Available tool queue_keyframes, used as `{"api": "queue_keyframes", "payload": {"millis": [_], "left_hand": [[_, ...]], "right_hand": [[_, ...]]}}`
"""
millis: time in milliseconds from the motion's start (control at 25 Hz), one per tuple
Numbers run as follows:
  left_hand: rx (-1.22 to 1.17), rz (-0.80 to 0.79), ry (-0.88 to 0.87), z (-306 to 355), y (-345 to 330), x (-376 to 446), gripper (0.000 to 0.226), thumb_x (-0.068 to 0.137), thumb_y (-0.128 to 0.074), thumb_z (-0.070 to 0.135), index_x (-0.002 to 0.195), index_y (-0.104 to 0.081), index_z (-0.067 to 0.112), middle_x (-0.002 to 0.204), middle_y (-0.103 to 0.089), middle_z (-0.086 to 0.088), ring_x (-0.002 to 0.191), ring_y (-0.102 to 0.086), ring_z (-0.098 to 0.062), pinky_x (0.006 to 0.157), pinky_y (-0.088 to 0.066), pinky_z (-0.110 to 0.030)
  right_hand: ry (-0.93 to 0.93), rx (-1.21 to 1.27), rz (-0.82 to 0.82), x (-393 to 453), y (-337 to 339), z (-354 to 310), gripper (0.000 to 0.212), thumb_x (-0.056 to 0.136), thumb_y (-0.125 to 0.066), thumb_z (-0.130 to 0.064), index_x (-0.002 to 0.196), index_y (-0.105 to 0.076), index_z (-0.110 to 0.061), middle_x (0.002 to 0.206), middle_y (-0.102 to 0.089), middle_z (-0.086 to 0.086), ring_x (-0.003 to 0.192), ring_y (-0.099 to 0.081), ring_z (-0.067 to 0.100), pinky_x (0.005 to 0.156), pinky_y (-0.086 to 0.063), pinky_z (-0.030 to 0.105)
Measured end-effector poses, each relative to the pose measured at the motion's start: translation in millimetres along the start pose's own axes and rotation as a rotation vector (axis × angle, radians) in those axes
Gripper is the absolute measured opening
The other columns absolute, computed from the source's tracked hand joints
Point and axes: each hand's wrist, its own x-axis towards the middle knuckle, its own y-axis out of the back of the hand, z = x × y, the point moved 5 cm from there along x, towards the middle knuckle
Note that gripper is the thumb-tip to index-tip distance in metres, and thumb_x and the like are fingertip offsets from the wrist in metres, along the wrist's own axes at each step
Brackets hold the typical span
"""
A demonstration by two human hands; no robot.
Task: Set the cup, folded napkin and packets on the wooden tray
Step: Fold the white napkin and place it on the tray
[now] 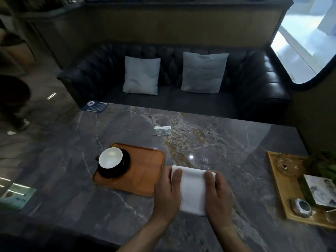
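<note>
A white napkin (193, 190) lies on the marble table just right of the wooden tray (145, 171). My left hand (167, 193) grips its left edge and my right hand (219, 195) grips its right edge, thumbs on top. A white cup (110, 158) on a dark saucer (125, 166) stands on the left end of the tray. Two small packets (162, 130) lie side by side on the table beyond the tray.
A second, lighter wooden tray (278, 182) with an ashtray, a card and leaves sits at the right edge. A card (17, 196) lies at the table's left. A dark sofa (254, 84) with two grey cushions stands behind the table.
</note>
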Motion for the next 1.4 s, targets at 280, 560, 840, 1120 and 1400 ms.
{"api": "queue_keyframes", "payload": {"millis": [280,560,840,1120,1400], "left_hand": [[-0.129,-0.071,0.069,-42.6,55.1,47.0,0.034,0.093,-0.041,0.056,0.081,-0.051,0.026,0.073,-0.059,0.013,0.063,-0.051,0.002,0.055,-0.041,-0.016],[-0.204,-0.195,0.356,-112.9,99.8,78.6,0.038,0.096,-0.044,0.048,0.079,-0.057,0.017,0.073,-0.061,0.013,0.071,-0.054,0.0,0.071,-0.045,-0.019],[0.275,-0.219,0.092,-135.7,130.4,91.1,0.047,0.093,-0.023,0.054,0.076,-0.051,0.02,0.07,-0.063,-0.004,0.068,-0.058,-0.023,0.06,-0.038,-0.036],[0.32,-0.253,0.126,-159.9,128.6,99.5,0.047,0.095,-0.024,0.051,0.083,-0.055,0.018,0.074,-0.066,-0.006,0.065,-0.056,-0.021,0.058,-0.031,-0.033],[0.184,-0.278,0.376,-203.9,120.5,101.8,0.034,0.099,-0.037,0.041,0.075,-0.049,0.021,0.069,-0.059,0.003,0.065,-0.054,-0.01,0.06,-0.033,-0.031]], "right_hand": [[-0.055,0.089,0.007,-8.7,-77.6,-18.0,0.019,0.094,-0.054,-0.039,0.081,-0.063,-0.028,0.077,-0.066,-0.007,0.064,-0.057,0.003,0.056,-0.045,0.022],[-0.204,0.029,-0.083,-25.1,-149.1,-3.8,0.029,0.096,-0.055,-0.032,0.074,-0.06,-0.015,0.067,-0.061,-0.009,0.057,-0.047,-0.002,0.055,-0.038,0.021],[-0.211,-0.247,-0.023,-41.7,-187.6,13.8,0.038,0.099,-0.047,-0.035,0.065,-0.049,-0.019,0.059,-0.057,-0.002,0.061,-0.055,0.003,0.054,-0.039,0.026],[-0.272,-0.288,0.02,-40.2,-212.6,31.0,0.035,0.1,-0.046,-0.031,0.066,-0.048,-0.023,0.061,-0.055,-0.006,0.066,-0.055,-0.008,0.056,-0.039,0.01],[-0.564,-0.014,-0.326,-46.7,-222.0,64.2,0.025,0.093,-0.057,-0.046,0.096,-0.062,-0.022,0.092,-0.069,-0.004,0.078,-0.064,0.0,0.069,-0.05,0.022]]}}
